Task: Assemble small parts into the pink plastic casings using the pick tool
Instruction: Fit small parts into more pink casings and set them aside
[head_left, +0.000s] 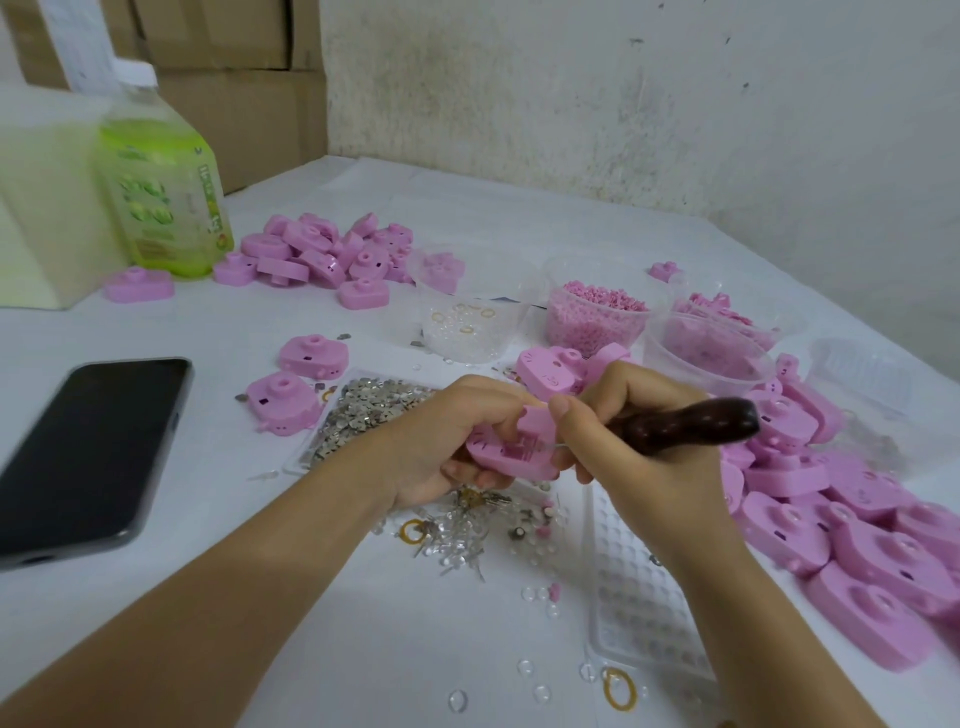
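Note:
My left hand (452, 441) grips a pink plastic casing (519, 449) above the middle of the table, its open inner side facing up. My right hand (634, 436) holds the pick tool (691, 421) by its dark wooden handle, and the thin metal tip points left into the casing's inside. The right thumb rests on the casing's upper edge. Small metal parts (363, 415) fill a clear tray just left of my left hand. Loose clear and metal bits (467, 530) lie on the table under my hands.
A black phone (88, 452) lies at the left. Pink casings are piled at the back (322, 249) and along the right (857, 525). Clear tubs (597, 312) of small parts stand behind my hands. A green bottle (161, 192) is back left. A clear blister tray (639, 597) lies under my right forearm.

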